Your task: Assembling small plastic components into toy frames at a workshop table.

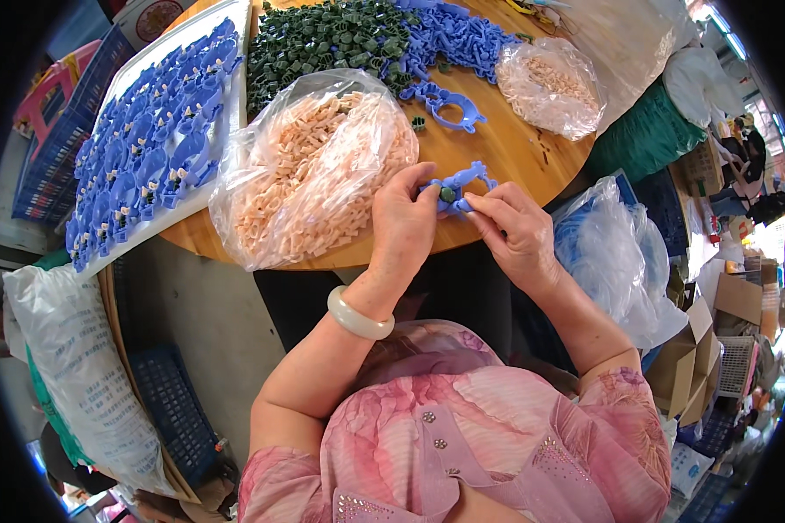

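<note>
Near the table's front edge, my left hand (405, 214) pinches a small blue plastic piece (474, 177) between thumb and fingers. A dark green plastic part (447, 194) sits against that piece, beside my left fingertips. My right hand (518, 234) is closed at the piece's right side, thumb and forefinger pressed together on its lower edge. The fingers hide some of the piece. Just beyond lies a loose blue ring-shaped part (455, 108), with one small green part (419, 124) to its left.
A clear bag of peach-coloured small pieces (318, 174) stands left of my hands; a smaller such bag (551, 83) lies right. Behind are heaps of green parts (323, 44) and blue parts (462, 39). A white tray (233, 113) holds rows of blue assemblies.
</note>
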The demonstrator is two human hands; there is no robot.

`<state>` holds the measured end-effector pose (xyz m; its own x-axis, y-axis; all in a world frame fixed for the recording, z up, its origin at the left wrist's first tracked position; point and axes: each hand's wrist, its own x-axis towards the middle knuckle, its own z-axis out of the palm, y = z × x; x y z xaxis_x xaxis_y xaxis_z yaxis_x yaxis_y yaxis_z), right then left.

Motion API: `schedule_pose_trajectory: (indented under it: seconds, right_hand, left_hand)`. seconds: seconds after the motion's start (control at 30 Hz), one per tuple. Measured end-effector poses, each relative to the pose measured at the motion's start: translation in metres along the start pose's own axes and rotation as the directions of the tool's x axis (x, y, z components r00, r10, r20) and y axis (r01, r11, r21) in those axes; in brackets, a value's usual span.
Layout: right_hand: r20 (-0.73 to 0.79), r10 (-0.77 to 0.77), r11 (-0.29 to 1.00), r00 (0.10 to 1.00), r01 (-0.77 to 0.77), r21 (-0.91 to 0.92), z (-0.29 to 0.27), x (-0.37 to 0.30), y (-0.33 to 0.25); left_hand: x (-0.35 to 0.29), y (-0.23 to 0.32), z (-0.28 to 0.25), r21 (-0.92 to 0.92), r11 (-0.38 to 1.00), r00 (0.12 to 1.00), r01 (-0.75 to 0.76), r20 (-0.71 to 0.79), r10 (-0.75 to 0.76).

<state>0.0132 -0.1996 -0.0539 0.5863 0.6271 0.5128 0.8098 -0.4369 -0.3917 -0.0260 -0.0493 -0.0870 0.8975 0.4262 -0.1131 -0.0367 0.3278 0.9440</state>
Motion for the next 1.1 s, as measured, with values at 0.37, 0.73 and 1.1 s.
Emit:
schedule_pose_trajectory:
  seconds: [0.37,0.73,1.1]
  right_hand:
    - [0.031,0.128,0.973,0.991,-0.132,0.192,-0.009,-0.002,0.0]
    - [0.177,0.334,0.602,0.926,-0.354,0.716,-0.01,0.015,0.04]
    - [-0.289,-0.225,0.941,0.93,0.285,0.184,-0.016,0.043,0.048]
  left_hand:
    - [-0.003,-0.001,-0.006,0.02,0.999,0.998,-0.044,0.046,0.043]
    - [-0.007,0.03,-0.008,0.285,0.811,0.855,-0.512,0.264,0.447]
    - [-0.003,0.084,-0.008,0.559,0.588,0.81,-0.585,0.432,0.396]
